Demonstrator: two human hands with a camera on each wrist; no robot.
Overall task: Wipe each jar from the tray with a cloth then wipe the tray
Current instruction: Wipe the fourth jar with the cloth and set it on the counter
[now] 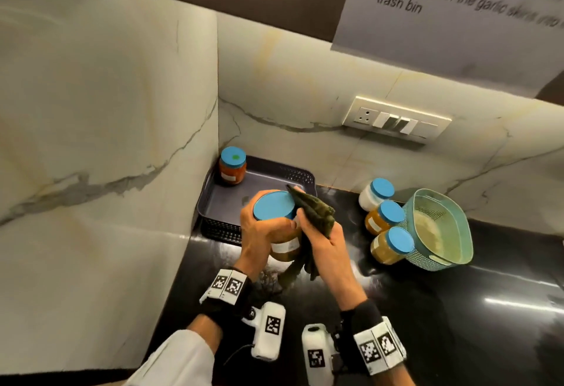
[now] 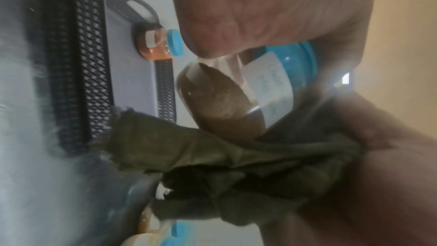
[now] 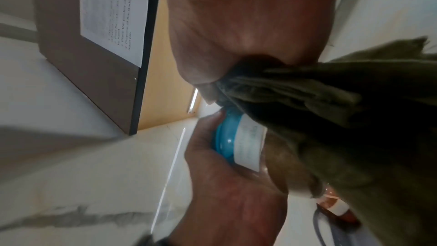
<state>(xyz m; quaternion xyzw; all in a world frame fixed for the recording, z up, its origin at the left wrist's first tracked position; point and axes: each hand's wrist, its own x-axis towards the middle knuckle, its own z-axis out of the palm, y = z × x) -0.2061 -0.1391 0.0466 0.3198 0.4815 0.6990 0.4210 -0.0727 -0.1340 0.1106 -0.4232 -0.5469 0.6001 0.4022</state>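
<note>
My left hand [image 1: 262, 230] grips a blue-lidded jar [image 1: 274, 207] of brown paste just below the lid, holding it above the counter in front of the tray. My right hand [image 1: 323, 236] holds a dark green cloth [image 1: 314, 211] against the jar's right side. The left wrist view shows the jar [image 2: 227, 100] with its white label and the cloth [image 2: 212, 156] beneath it. The right wrist view shows the cloth [image 3: 331, 111] draped over the jar [image 3: 246, 147]. A dark tray [image 1: 225, 199] lies in the corner with one red-filled jar [image 1: 232, 166] at its back left.
Three blue-lidded jars [image 1: 384, 221] stand on the black counter to the right, next to a teal basket [image 1: 439, 230]. Marble walls close in at the left and back. A switch plate [image 1: 396, 120] is on the back wall.
</note>
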